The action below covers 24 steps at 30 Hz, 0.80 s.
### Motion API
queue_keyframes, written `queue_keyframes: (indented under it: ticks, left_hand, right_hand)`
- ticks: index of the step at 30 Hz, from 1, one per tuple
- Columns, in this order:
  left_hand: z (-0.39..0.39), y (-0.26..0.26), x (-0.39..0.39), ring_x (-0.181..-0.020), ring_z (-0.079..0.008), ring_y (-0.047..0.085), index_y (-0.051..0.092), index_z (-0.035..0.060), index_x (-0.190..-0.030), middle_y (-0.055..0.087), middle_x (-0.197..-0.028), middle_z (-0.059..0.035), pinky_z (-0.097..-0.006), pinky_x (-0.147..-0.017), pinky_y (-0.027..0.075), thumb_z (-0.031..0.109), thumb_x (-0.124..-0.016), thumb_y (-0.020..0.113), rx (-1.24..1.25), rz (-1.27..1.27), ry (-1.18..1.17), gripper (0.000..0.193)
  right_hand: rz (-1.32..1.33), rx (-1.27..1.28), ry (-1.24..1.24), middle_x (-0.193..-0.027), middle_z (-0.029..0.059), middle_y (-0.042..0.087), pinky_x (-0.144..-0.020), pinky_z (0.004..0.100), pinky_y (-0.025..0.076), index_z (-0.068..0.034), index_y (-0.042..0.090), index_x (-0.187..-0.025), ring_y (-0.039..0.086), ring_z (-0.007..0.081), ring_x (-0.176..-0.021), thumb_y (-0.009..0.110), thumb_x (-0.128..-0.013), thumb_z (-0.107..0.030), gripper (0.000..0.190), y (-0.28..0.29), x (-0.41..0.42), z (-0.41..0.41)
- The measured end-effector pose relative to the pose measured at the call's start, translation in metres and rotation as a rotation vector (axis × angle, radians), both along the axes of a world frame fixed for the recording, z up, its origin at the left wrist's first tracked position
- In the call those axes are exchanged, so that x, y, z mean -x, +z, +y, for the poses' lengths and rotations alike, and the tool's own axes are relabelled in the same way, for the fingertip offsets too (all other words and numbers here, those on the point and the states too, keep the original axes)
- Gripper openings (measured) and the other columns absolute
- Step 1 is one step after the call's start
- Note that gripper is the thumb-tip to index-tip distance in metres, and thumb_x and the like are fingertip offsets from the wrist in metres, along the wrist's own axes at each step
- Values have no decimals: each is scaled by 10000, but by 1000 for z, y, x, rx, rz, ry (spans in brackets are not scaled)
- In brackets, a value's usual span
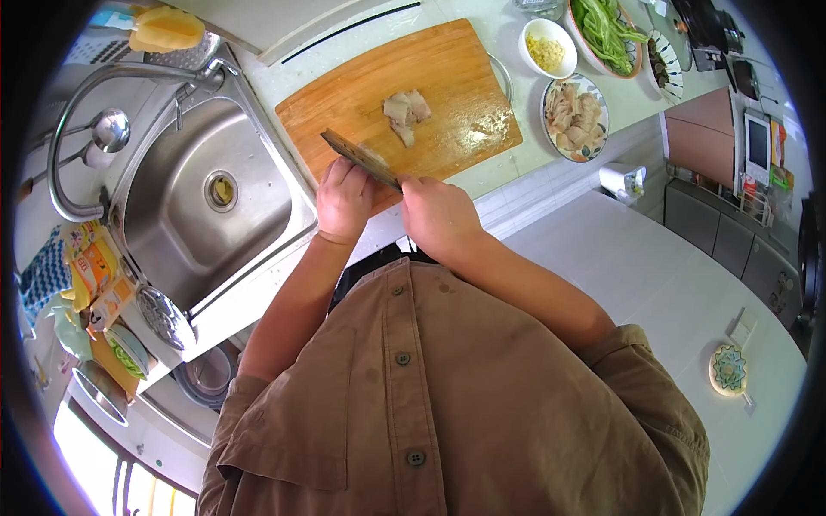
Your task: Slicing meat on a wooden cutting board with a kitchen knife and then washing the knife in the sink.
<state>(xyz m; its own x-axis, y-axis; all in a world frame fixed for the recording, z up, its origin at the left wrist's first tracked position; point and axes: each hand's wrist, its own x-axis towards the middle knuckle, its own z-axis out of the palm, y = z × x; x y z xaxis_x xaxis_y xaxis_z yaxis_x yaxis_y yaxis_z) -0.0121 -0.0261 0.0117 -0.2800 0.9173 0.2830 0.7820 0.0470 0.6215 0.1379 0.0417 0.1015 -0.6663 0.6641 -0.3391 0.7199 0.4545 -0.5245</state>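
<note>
My right hand (440, 209) grips a kitchen knife (361, 157) by its handle, which the fist mostly covers. The blade slants up and left across the near left part of a wooden cutting board (342, 90). Close against the blade's near side are the curled fingers of my left hand (345, 200); what lies beneath them is hidden. Just past the blade shows a pale sliver of raw meat (373, 155), partly covered by the knife. Several thin raw meat slices (406, 115) sit in a small heap near the board's middle.
Left of the board is a steel sink (206, 251) with an arched faucet (58, 142). To the right stand a patterned plate of sliced meat (575, 119), a white bowl of chopped yellowish bits (547, 51) and a bowl of green peppers (603, 32). Packets (93, 264) crowd the far left.
</note>
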Motion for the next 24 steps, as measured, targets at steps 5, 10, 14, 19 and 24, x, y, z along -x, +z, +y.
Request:
queue_keyframes:
  ticks: [5,10,14,19,24]
  left_hand:
    - [-1,1,0,-847,-337,607,668,35,-807,621,-882,-121,-422,-738,523,14,-667,704,68,-15,10,146]
    - [3,1,2,-829,-350,611,698,33,-851,632,-892,-130,-425,-723,524,13,-684,672,28,-42,-4,171]
    - [2,3,4,-827,-349,611,696,23,-844,632,-893,-135,-424,-728,523,3,-671,674,46,-21,-25,175]
    - [3,2,4,-825,-346,611,691,21,-821,633,-888,-130,-421,-731,521,-7,-660,673,4,-31,-36,165]
    - [2,-1,5,-827,-344,612,684,19,-820,638,-895,-127,-419,-740,518,-14,-652,667,26,-54,-55,172]
  right_hand:
    - [-129,76,-10,-798,208,652,-641,463,543,4,563,-902,673,379,-734,522,-847,-70,102,9,-10,-6]
    - [-157,99,13,-845,214,657,-663,464,549,7,560,-918,675,391,-756,520,-848,-69,111,8,1,-1]
    - [-177,112,-13,-863,221,656,-667,465,549,9,566,-927,674,395,-757,523,-842,-62,119,9,-1,-2]
    - [-250,168,12,-879,212,661,-702,459,551,2,581,-929,680,378,-811,519,-848,-66,123,12,-11,-4]
    - [-271,167,15,-870,207,666,-702,458,553,1,586,-920,681,379,-800,531,-843,-66,116,8,-1,-2]
